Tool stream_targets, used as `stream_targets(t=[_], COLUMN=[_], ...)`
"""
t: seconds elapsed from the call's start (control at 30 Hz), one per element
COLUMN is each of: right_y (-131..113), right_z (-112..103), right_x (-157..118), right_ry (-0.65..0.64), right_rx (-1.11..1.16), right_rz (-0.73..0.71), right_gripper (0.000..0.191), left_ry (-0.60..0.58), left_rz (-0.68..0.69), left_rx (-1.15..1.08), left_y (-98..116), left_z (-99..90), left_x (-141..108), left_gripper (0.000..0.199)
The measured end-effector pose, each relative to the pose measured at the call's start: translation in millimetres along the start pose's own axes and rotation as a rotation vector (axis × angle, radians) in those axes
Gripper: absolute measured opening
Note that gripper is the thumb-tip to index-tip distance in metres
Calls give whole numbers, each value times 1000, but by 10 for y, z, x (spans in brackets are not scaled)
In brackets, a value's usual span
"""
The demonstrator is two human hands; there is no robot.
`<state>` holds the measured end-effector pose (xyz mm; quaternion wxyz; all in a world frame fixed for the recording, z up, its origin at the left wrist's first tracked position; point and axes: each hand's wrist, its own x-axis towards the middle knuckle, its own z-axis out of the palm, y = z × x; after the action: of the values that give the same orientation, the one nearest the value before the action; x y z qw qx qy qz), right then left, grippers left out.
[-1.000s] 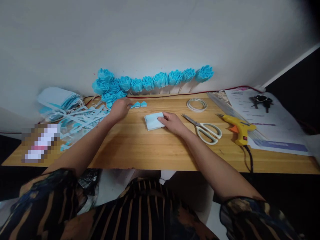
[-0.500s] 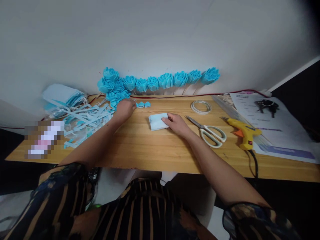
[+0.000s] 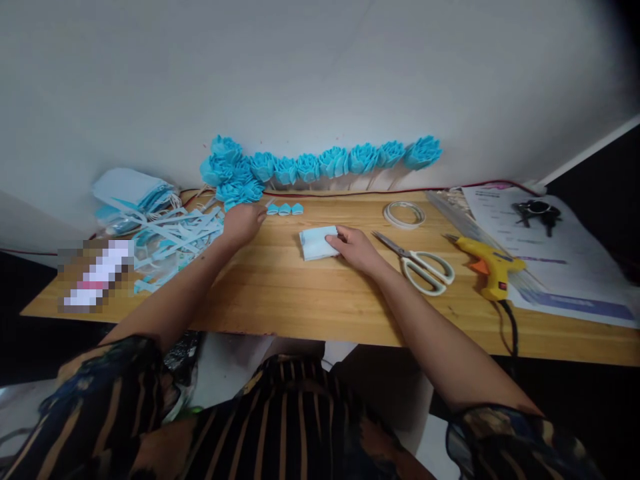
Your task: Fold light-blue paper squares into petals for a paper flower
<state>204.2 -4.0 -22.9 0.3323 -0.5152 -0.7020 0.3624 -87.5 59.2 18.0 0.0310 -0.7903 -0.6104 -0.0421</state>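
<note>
My right hand (image 3: pixel 356 247) grips the right edge of a folded piece of pale blue fabric (image 3: pixel 315 244), thumb on top, just above the wooden table or resting on it; I cannot tell which. My left hand (image 3: pixel 243 224) hovers at the back of the table with its fingers drawn together; whatever they may hold is hidden. Just right of those fingertips lie three small folded blue petals (image 3: pixel 285 209) in a row, apart from the hand. Behind it are bunched blue fabric roses (image 3: pixel 233 172), and more roses (image 3: pixel 334 162) lean along the wall.
White-handled scissors (image 3: pixel 425 267), a tape roll (image 3: pixel 405 215) and a yellow glue gun (image 3: pixel 490 267) lie to the right. Keys (image 3: pixel 537 212) rest on printed sheets (image 3: pixel 575 267). Cut strips (image 3: pixel 175 237) and a stack of face masks (image 3: pixel 133 187) are on the left.
My left hand has drawn back slightly to the left, away from the small petals, leaving a gap. The right hand keeps its hold on the fabric. The view has shifted slightly.
</note>
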Motion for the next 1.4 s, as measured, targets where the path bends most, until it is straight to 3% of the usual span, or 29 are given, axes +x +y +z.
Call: stream_targets(t=[0.1, 0.27, 0.5, 0.73, 1.17, 1.4], right_y=[13, 17, -5, 13, -13, 0], right_z=[7, 14, 2, 9, -3, -5], right_x=[-1, -1, -5, -4, -6, -11], right_ry=[3, 4, -2, 1, -5, -3], right_rx=[5, 24, 13, 5, 13, 8], right_rz=[5, -3, -12, -15, -8, 11], right_gripper=[31, 33, 32, 32, 33, 34], left_ry=[24, 135, 85, 51, 97, 90], left_rz=[-31, 146, 255, 275, 284, 283], left_rx=[38, -51, -82, -35, -103, -132], left_y=[60, 137, 337, 441, 497, 488], left_z=[35, 132, 349, 322, 477, 339], left_x=[12, 28, 11, 14, 184, 184], left_gripper=[45, 44, 55, 54, 50, 51])
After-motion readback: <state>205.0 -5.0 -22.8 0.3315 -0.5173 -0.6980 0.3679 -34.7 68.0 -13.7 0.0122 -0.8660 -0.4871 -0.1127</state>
